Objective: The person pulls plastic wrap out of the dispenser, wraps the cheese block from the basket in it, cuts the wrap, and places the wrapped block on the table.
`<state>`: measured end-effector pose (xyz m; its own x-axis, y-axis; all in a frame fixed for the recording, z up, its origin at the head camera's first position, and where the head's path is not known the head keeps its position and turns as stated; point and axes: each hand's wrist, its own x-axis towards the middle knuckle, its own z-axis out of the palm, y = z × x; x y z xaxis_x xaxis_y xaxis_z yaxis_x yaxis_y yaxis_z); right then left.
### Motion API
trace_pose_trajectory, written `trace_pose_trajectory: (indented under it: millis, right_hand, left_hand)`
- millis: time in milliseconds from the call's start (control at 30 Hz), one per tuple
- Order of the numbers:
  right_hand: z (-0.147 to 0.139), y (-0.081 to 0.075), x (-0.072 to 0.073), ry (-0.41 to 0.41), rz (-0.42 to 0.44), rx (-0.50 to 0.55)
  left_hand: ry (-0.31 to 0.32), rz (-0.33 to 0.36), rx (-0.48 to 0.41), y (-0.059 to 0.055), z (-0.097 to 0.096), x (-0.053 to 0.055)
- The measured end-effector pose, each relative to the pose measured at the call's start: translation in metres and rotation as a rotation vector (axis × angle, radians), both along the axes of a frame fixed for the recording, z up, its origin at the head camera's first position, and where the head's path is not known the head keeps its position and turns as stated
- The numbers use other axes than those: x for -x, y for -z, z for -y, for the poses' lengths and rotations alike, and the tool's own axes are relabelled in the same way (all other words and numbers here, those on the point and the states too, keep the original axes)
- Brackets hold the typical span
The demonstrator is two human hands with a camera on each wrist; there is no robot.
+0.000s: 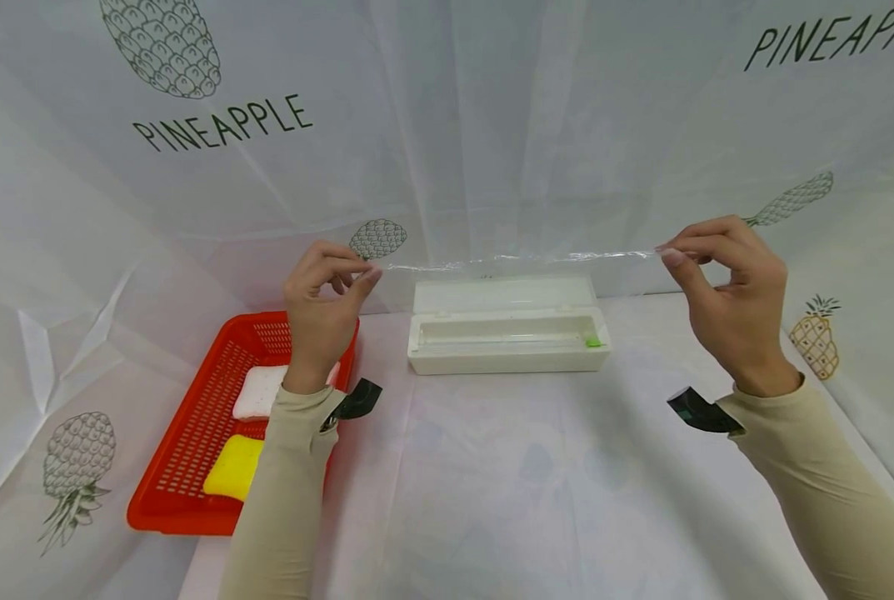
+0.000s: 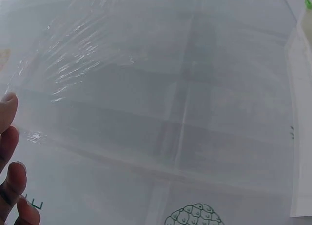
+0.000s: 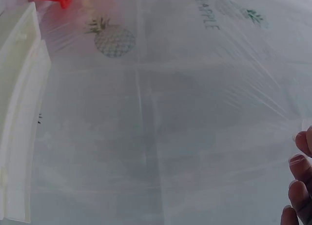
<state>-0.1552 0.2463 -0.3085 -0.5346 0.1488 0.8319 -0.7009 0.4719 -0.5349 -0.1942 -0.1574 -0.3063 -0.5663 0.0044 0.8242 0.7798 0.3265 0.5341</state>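
Both hands were on the clear film [image 1: 596, 255]. Left hand [image 1: 325, 304] pinched one end between thumb and fingers; right hand [image 1: 742, 292] pinched the other the same way. Film was stretched between them, top edge near straight, sagging slightly mid-span. Wrist views showed creases fanning out near the fingertips. Whether its lower part touched anything: couldn't tell.

White box [image 1: 508, 362] sat on the table [image 1: 491, 483] between the hands, nearer the back, long side facing the person. Lid [image 1: 505, 294] was up at the rear; green tab [image 1: 593, 342] at the right end.

Red basket [image 1: 184, 525] stood left of the box, partly behind the left sleeve [image 1: 285, 492]. Inside: white block [image 1: 257, 392] toward the back, yellow block [image 1: 233, 467] nearer the person. Pineapple-print sheet [image 1: 491, 125] hung behind.
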Motion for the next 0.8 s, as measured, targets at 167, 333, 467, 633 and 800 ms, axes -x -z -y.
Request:
trace_pose_trajectory:
  millis: [167, 333, 467, 633, 800]
  right_hand:
    - [0.002, -0.001, -0.006, -0.013, -0.008, 0.021]
    - [0.003, 0.0, -0.018, -0.126, -0.044, 0.065]
    - [0.001, 0.006, -0.034, -0.319, -0.069, 0.108]
    - [-0.004, 0.017, -0.057, -0.645, -0.055, 0.138]
    - [-0.025, 0.045, -0.077, -0.772, 0.094, -0.081]
  left_hand:
    - [0.025, -0.034, -0.004, 0.002, 0.002, -0.002]
    - [0.034, -0.065, 0.006, 0.005, 0.003, -0.006]
    - [0.087, -0.041, 0.022, 0.009, 0.007, -0.019]
    - [0.296, 0.073, 0.036, 0.025, 0.021, -0.049]
    - [0.549, 0.252, 0.095, 0.05, 0.039, -0.078]
